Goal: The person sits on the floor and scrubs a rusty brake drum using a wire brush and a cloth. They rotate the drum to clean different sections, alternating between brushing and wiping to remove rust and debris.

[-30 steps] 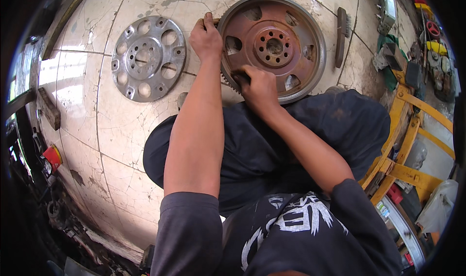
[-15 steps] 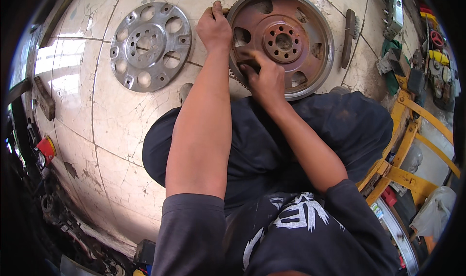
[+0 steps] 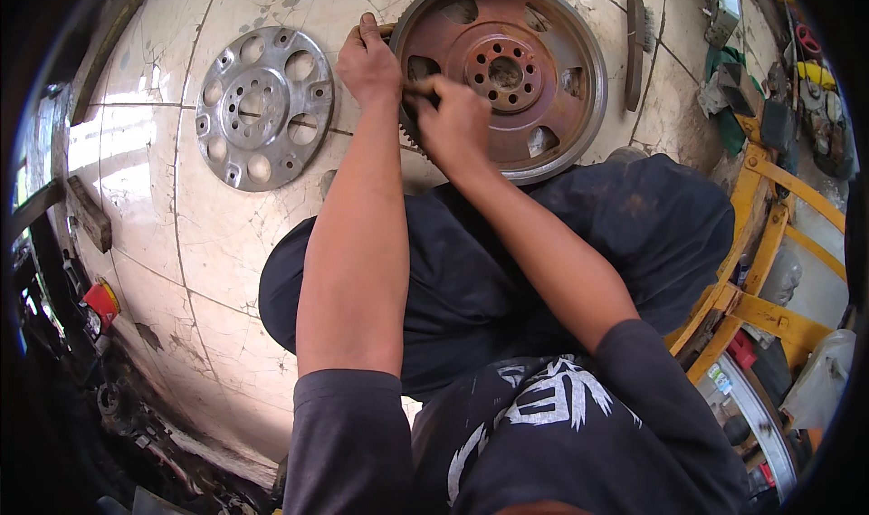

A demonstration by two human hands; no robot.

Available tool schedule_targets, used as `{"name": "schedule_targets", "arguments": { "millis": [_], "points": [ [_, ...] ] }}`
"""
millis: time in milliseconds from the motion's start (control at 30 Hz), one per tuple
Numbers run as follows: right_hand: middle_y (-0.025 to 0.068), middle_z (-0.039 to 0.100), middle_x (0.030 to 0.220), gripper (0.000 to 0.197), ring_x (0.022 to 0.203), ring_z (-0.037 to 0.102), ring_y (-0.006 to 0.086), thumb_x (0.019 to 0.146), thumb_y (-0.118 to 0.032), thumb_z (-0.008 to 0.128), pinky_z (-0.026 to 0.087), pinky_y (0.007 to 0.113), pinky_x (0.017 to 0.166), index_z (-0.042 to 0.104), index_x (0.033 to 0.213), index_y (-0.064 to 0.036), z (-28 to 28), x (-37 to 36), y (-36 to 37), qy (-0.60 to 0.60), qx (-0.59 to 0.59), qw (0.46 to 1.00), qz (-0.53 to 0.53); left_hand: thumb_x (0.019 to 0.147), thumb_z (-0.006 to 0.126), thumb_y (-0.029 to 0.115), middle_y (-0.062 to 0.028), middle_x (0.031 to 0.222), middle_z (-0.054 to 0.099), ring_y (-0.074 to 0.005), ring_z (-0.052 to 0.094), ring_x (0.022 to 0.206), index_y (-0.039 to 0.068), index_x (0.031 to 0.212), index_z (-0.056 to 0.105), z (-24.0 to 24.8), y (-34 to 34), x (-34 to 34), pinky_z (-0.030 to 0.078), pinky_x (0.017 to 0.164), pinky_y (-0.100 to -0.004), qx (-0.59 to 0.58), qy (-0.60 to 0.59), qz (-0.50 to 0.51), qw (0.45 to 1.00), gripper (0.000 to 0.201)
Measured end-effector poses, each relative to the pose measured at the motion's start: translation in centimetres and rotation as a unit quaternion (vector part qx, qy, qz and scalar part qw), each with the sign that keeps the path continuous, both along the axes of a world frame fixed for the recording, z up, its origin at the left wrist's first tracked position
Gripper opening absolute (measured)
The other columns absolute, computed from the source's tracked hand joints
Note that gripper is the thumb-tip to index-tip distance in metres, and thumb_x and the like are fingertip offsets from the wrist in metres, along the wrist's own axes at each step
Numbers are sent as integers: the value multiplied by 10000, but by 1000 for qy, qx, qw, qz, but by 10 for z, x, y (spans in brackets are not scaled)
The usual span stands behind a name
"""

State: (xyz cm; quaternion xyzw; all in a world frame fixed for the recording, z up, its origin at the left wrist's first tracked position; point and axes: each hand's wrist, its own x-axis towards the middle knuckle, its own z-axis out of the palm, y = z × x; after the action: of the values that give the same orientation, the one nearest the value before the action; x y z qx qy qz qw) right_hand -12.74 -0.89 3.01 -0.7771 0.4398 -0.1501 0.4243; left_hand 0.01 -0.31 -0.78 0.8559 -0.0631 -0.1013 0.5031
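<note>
A rusty brown flywheel (image 3: 552,121) with a toothed outer ring lies on the tiled floor before my knees. At its left rim my left hand (image 3: 369,67) is closed, thumb up. Beside those fingers a small dark piece shows against the rim; I cannot make out what it is. My right hand (image 3: 451,121) is closed over the flywheel's left side, knuckles bent and slightly blurred, close to my left hand. What its fingers hold, if anything, is hidden. Left of my hands, a bare silver metal disc (image 3: 258,121) with round holes lies flat, untouched.
A wooden-handled wire brush (image 3: 635,53) lies right of the flywheel. Further right stands a yellow metal frame (image 3: 756,234), with tools and parts behind it. A wooden block (image 3: 89,214) and a red-yellow container (image 3: 101,305) are at the left. Dark machine parts line the lower left.
My right hand has shifted left across the flywheel, toward the rim and my left hand. My left hand stays at the rim. The whole view has shifted slightly.
</note>
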Motion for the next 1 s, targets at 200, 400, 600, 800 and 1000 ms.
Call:
{"name": "schedule_targets", "arguments": {
  "millis": [200, 400, 600, 800, 1000],
  "points": [
    [168, 783, 938, 163, 906, 762, 348, 893, -121, 729, 571, 430, 858, 828, 1017, -83, 0, -30, 7, -13, 48, 998, 42, 1085, 536, 433, -200, 843, 761, -373, 711, 810, 7, 972, 806, -7, 5, 2, 533, 810, -471, 5, -5, 9, 1000, 517],
    [178, 781, 918, 158, 909, 758, 367, 887, -124, 741, 569, 439, 864, 827, 1011, -77, 2, 10, 0, -9, 26, 999, -39, 1085, 544, 419, -205, 877, 766, -352, 703, 811, -6, 1018, 802, -17, 2, 6, 530, 814, -465, -30, 23, 19, 999, 502],
    [159, 786, 928, 147, 884, 753, 368, 887, -116, 728, 562, 461, 854, 810, 991, -52, -5, -40, 10, -42, 48, 997, 50, 1085, 547, 421, -194, 879, 768, -346, 697, 804, -7, 1022, 799, -30, 8, 12, 529, 815, -455, -47, 15, 25, 998, 501],
    [171, 788, 941, 165, 910, 752, 381, 878, -122, 751, 568, 436, 881, 818, 1004, -39, 6, -1, -13, 6, 61, 998, 31, 1090, 530, 418, -202, 884, 769, -371, 706, 817, -1, 1022, 800, -17, 1, 6, 529, 814, -463, -24, -1, 4, 1000, 504],
    [188, 782, 976, 180, 956, 757, 362, 881, -133, 761, 567, 420, 899, 823, 1038, -68, 9, -42, 1, 3, 128, 991, 40, 1091, 528, 422, -199, 876, 766, -360, 701, 795, 3, 1018, 802, -34, 9, 16, 528, 798, -460, -50, -4, 7, 999, 506]
  ]
}}
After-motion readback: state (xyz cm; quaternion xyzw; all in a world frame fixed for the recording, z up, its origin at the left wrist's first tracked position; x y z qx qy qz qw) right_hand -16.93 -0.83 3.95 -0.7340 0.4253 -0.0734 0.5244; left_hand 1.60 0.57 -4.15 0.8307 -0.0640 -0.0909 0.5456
